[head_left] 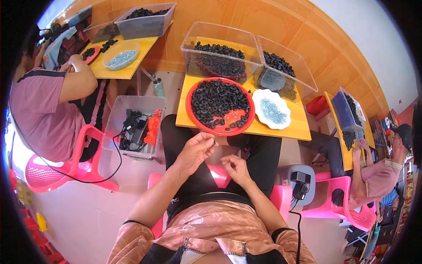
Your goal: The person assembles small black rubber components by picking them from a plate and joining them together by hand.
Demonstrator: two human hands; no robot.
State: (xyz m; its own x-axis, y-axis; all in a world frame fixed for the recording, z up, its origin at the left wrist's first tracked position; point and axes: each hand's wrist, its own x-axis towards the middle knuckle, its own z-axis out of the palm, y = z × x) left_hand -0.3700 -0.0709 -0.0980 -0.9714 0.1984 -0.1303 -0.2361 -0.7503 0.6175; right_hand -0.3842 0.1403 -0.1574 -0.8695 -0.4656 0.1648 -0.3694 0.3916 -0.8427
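My left hand (197, 150) pinches a small black part (214, 143) between thumb and fingertips, just below the near rim of a round red tray (188, 115). Many small black ring-like parts (217, 99) fill most of that tray. To the right and lower, over my lap, is my right hand (235, 168), its fingers curled; whether thumb and finger hold something small cannot be told. A white scalloped dish (286, 123) with small silvery metal pieces (273, 111) lies right of the tray on the yellow table (296, 127).
Clear plastic bins (221, 52) (286, 71) with black parts stand behind the tray. A bin with cables (132, 132) is on the floor at left. Co-workers sit at tables on the left (49, 102) and right (379, 178). A black cable (299, 231) runs by my chair's right side.
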